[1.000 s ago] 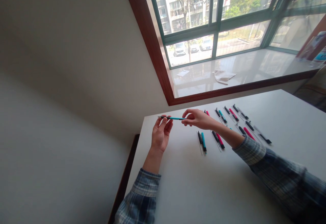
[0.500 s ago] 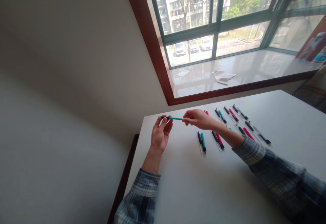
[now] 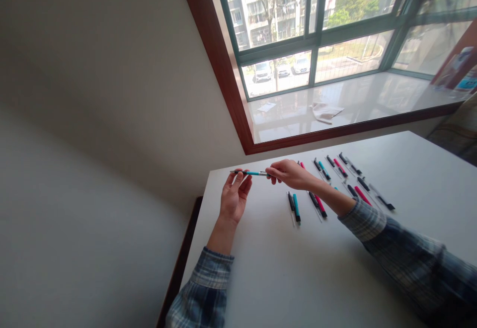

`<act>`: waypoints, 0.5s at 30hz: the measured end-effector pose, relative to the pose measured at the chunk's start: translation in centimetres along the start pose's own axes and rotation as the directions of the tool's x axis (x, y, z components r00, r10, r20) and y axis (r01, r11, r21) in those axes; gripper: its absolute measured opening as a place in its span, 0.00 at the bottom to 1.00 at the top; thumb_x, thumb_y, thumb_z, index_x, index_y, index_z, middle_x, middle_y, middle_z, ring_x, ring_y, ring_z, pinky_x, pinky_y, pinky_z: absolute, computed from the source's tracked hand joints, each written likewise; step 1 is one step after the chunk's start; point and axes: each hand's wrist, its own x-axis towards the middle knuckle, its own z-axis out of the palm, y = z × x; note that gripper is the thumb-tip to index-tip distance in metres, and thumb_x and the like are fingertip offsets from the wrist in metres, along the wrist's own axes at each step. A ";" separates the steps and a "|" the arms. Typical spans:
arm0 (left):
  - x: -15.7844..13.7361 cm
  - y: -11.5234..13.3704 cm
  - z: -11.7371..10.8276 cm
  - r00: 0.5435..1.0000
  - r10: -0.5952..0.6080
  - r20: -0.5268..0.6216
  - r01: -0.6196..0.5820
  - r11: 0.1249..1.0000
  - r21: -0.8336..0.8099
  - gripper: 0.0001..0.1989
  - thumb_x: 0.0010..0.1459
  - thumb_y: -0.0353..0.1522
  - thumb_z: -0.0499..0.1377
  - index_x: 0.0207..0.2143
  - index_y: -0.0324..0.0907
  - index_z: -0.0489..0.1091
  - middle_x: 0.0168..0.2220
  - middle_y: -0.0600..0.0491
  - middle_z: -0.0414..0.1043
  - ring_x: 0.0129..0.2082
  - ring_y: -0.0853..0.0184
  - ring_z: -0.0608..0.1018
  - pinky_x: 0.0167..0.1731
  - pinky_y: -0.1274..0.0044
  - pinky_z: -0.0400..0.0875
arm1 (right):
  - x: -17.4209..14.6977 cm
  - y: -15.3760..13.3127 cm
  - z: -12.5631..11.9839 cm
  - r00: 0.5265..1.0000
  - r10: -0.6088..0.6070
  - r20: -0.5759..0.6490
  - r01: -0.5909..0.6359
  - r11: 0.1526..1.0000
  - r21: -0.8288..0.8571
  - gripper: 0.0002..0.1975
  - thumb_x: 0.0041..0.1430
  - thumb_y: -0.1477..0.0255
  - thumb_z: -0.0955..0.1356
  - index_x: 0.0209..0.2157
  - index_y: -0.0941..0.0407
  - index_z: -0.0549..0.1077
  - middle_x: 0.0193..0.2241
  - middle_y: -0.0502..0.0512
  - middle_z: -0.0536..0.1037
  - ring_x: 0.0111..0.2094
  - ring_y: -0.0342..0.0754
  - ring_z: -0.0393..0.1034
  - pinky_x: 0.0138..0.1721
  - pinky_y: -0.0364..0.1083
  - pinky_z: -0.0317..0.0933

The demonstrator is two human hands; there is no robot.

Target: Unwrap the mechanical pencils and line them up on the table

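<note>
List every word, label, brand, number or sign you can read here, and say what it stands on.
Readable text: none.
Blue label on the bottle at the right edge: has marks, too small and blurred to read.
Teal-and-black pen held in both hands: no lettering can be made out.
Parked cars outside: any plates are too small to read.
</note>
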 end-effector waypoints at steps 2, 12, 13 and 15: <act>0.0 0.0 0.0 1.000 0.003 -0.003 -0.003 1.000 -0.002 0.10 0.55 0.30 0.72 0.40 0.42 0.77 0.41 0.53 0.82 0.42 0.70 0.83 0.45 0.78 0.76 | 0.0 -0.1 0.0 1.000 -0.006 0.012 0.006 1.000 0.004 0.23 0.68 0.52 0.63 0.34 0.56 0.77 0.31 0.56 0.83 0.31 0.48 0.74 0.32 0.45 0.61; 0.0 0.1 0.0 1.000 0.004 -0.012 -0.004 1.000 0.016 0.12 0.54 0.32 0.73 0.40 0.43 0.77 0.42 0.53 0.82 0.38 0.71 0.83 0.44 0.78 0.76 | -0.1 -0.2 0.0 0.999 0.008 0.042 -0.007 1.000 -0.013 0.26 0.71 0.52 0.61 0.33 0.56 0.79 0.29 0.55 0.82 0.29 0.47 0.74 0.32 0.45 0.60; 0.0 0.1 0.0 1.000 0.008 -0.015 -0.007 1.000 0.014 0.12 0.54 0.32 0.73 0.40 0.43 0.77 0.41 0.53 0.82 0.38 0.71 0.83 0.44 0.78 0.76 | -0.1 -0.2 0.0 0.999 -0.001 0.032 0.001 1.000 -0.012 0.25 0.70 0.52 0.62 0.34 0.56 0.79 0.29 0.55 0.82 0.30 0.48 0.74 0.32 0.45 0.61; 0.0 0.1 0.0 1.000 0.012 -0.018 -0.012 1.000 0.012 0.12 0.53 0.31 0.73 0.40 0.43 0.77 0.41 0.53 0.82 0.38 0.71 0.83 0.44 0.78 0.76 | -0.2 -0.2 0.0 1.000 -0.017 -0.002 0.017 1.000 -0.021 0.21 0.66 0.52 0.66 0.37 0.56 0.78 0.31 0.55 0.83 0.31 0.48 0.74 0.31 0.44 0.60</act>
